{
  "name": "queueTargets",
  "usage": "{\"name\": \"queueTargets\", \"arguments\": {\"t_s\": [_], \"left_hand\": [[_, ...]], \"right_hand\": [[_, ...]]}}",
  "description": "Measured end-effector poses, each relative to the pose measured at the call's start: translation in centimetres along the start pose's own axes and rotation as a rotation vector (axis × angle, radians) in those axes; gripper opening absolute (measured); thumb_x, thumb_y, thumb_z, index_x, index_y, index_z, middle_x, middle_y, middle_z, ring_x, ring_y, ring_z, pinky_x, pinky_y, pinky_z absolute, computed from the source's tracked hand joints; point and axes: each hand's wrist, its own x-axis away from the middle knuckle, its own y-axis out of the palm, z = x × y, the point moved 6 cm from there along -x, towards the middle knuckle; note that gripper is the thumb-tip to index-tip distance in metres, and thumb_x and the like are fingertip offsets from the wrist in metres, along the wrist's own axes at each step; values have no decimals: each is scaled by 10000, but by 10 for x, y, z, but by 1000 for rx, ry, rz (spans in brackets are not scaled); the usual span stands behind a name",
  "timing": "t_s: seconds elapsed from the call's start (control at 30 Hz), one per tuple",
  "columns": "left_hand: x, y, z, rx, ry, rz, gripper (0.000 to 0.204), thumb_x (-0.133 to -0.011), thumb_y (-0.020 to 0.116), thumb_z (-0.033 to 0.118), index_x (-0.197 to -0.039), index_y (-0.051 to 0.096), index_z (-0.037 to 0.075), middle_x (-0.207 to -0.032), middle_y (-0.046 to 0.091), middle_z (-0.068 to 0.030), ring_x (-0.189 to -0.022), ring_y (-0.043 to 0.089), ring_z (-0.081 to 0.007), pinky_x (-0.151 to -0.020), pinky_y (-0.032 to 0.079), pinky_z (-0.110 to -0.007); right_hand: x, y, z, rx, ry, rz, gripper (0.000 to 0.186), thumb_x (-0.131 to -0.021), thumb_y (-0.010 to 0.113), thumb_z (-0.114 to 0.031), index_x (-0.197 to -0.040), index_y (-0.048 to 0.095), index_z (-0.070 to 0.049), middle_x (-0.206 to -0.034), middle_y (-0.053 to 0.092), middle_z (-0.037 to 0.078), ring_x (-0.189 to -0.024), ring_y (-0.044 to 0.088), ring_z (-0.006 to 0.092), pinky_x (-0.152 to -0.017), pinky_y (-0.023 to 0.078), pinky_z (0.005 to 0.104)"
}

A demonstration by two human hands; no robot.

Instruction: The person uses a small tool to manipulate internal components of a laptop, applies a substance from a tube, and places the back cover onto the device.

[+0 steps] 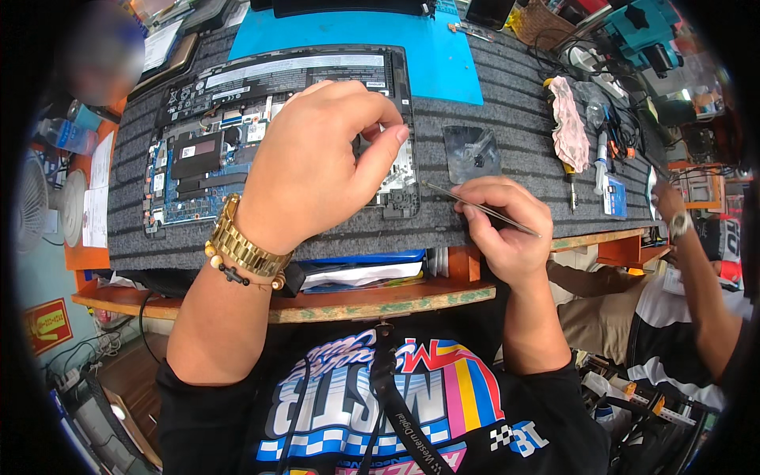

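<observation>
An opened laptop (166,206) lies on the grey striped mat (514,119), its circuit board and black battery (229,75) exposed. My left hand (321,158), with a gold watch and bead bracelet, hovers over its middle and right part, fingers curled and thumb close to the index finger; whatever they may hold is hidden. My right hand (503,229), just right of the laptop's lower corner, grips thin silver tweezers (483,210) pointing toward the laptop. A small dark square pad (463,146) with tiny dark bits lies above that hand.
A blue mat (443,63) lies behind the laptop. A pink cloth (566,119), screwdrivers, a syringe (600,158) and cables lie at the right, with a teal microscope (641,36) behind. A co-worker's hand (665,198) reaches onto the bench's right end. Its wooden edge (380,305) runs before me.
</observation>
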Motion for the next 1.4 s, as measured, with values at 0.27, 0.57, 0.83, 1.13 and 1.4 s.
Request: {"name": "queueTargets", "arguments": {"t_s": [0.27, 0.57, 0.83, 1.13, 1.4], "left_hand": [[11, 3, 8, -62, 28, -275, 393, -839, 863, 169, -1203, 739, 89, -1250, 689, -111, -1228, 630, -335, -1051, 464, -452], [28, 21, 3, -231, 44, -274, 844, -737, 978, 249, -1485, 605, 129, -1659, 544, -147, -1598, 442, -397, -1316, 292, -605], [29, 24, 0, -226, 44, -253, 838, -752, 982, 261, -1489, 608, 119, -1656, 554, -161, -1612, 433, -395, -1325, 285, -621], [29, 25, 0, -239, 32, -258, 832, -760, 982, 281, -1488, 617, 114, -1649, 564, -165, -1611, 436, -396, -1323, 285, -632], [30, 25, -1, -251, 33, -251, 828, -766, 981, 287, -1491, 620, 116, -1647, 568, -161, -1610, 442, -386, -1327, 280, -655]], "right_hand": [[-8, -6, -23, 1, 3, -120, 113, -1000, 702, 92, -1111, 722, 84, -1114, 795, 226, -1004, 778, 270, -904, 623, 378], [-22, 9, -41, 136, 56, -223, 117, -992, 758, 41, -1107, 746, 26, -1032, 763, 133, -870, 741, 300, -790, 587, 367], [-22, 16, -35, 144, 71, -202, 90, -1006, 754, 23, -1094, 743, 36, -1016, 749, 146, -868, 753, 329, -788, 592, 387], [-25, 19, -38, 198, 99, -233, 93, -1011, 754, 15, -1102, 751, 36, -1025, 756, 151, -886, 769, 330, -800, 599, 387], [-28, 19, -43, 288, 59, -339, 145, -1059, 652, 97, -1181, 724, 67, -1084, 789, 164, -982, 805, 214, -884, 624, 316]]}}
